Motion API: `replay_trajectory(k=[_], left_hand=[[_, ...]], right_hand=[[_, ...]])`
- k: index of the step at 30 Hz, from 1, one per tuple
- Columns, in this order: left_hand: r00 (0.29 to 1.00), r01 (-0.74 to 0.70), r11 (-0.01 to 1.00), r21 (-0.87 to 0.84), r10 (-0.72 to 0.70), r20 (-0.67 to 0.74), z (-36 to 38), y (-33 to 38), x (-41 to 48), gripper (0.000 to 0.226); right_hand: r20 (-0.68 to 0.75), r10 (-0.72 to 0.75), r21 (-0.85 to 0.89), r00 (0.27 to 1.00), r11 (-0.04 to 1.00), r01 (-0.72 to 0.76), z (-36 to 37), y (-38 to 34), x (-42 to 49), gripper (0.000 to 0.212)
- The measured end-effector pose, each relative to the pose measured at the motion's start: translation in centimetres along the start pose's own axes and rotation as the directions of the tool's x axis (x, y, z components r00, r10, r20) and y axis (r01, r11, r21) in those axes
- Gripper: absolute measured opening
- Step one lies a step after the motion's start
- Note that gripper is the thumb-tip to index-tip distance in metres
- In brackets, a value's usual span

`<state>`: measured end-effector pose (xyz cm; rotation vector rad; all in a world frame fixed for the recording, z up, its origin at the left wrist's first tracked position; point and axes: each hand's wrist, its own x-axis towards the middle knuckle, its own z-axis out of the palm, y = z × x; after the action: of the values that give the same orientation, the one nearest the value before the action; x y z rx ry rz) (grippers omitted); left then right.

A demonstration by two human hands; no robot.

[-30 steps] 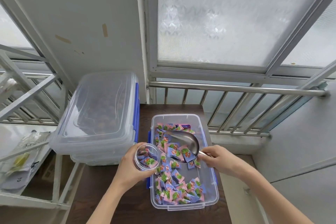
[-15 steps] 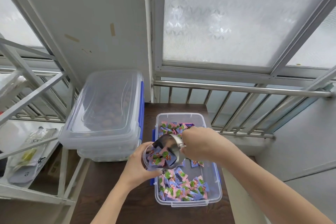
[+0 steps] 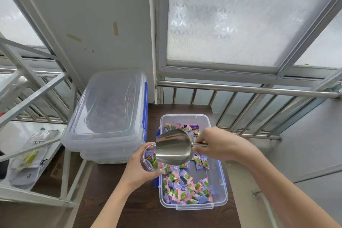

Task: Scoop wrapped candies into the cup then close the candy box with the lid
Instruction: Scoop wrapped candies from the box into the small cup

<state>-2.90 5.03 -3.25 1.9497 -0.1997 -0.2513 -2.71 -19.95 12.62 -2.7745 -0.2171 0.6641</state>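
Note:
A clear candy box (image 3: 219, 187) stands open on the dark table, with several pink and blue wrapped candies (image 3: 185, 189) inside. My left hand (image 3: 137, 172) grips a clear cup (image 3: 149, 159) at the box's left rim; wrapped candies show inside it. My right hand (image 3: 220, 144) pinches the handle of a metal scoop (image 3: 173, 147), which is turned over with its mouth against the cup's opening. The scoop hides part of the cup.
A larger clear box with a lid and blue clips (image 3: 107, 116) stands to the left at the back. A metal railing (image 3: 249, 89) runs behind the table (image 3: 129, 200). A white frame rack (image 3: 37, 116) with bags is at far left.
The scoop came up loaded out of the box to the cup, then tipped over further; its underside now faces up. The cup holds more candies.

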Motion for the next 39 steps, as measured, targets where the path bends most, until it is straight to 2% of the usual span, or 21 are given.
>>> replay_trajectory(k=[2,5,8,10,12,14,19,24,27,30,34,36,39], left_hand=[[1.0,0.006,1.0,-0.013,-0.006,-0.017,-0.1,0.0,0.1,0.08],[0.999,0.004,1.0,0.004,-0.004,-0.04,0.0,-0.2,0.0,0.079],[0.999,0.011,1.0,0.026,-0.009,-0.049,0.3,-0.5,0.0,0.081],[0.998,0.013,0.999,0.031,-0.011,-0.054,0.4,-0.7,0.0,0.081],[0.998,0.011,0.999,0.035,-0.009,-0.056,0.5,-0.7,0.0,0.08],[0.998,0.009,0.999,0.039,-0.007,-0.057,0.5,-0.7,0.1,0.08],[0.999,0.008,1.0,0.029,-0.006,-0.053,0.6,-0.7,0.0,0.08],[0.999,-0.005,1.0,0.022,0.006,-0.053,0.8,-0.4,0.0,0.078],[0.999,0.003,1.0,0.018,-0.002,-0.053,0.7,-0.5,0.0,0.079],[0.998,0.013,1.0,0.008,-0.013,-0.054,0.6,-0.6,-0.1,0.08],[0.998,0.021,1.0,0.008,-0.02,-0.056,0.7,-0.7,-0.2,0.079],[0.998,0.026,1.0,0.009,-0.025,-0.059,0.7,-0.8,-0.2,0.08],[0.998,0.034,0.999,0.009,-0.033,-0.059,0.7,-1.0,-0.2,0.081]], right_hand=[[-0.01,0.042,0.099,0.999,0.994,-0.041,1.2,0.9,0.2,0.042],[-0.022,0.241,0.199,0.97,0.952,-0.232,3.9,4.0,0.0,0.041],[0.014,0.42,0.028,0.907,0.907,-0.421,8.2,6.6,0.6,0.026],[0.049,0.484,-0.079,0.874,0.874,-0.479,11.6,7.4,1.3,0.025],[0.105,0.515,-0.087,0.851,0.857,-0.508,14.5,7.9,2.0,0.027],[0.143,0.525,-0.003,0.839,0.848,-0.53,16.5,8.6,2.8,0.02],[0.101,0.446,0.129,0.889,0.881,-0.456,19.2,8.6,6.1,0.034],[-0.014,0.425,0.216,0.905,0.885,-0.412,22.0,5.6,9.6,0.029],[0.003,0.449,0.297,0.894,0.853,-0.429,23.0,4.0,11.1,0.027],[0.074,0.437,0.499,0.896,0.762,-0.413,23.9,4.3,11.8,0.03],[0.179,0.322,0.8,0.93,0.502,-0.328,25.3,5.3,11.6,0.022],[0.192,0.307,0.865,0.932,0.395,-0.309,25.4,5.4,11.4,0.024],[0.174,0.288,0.895,0.942,0.353,-0.273,24.7,5.5,10.5,0.023]])
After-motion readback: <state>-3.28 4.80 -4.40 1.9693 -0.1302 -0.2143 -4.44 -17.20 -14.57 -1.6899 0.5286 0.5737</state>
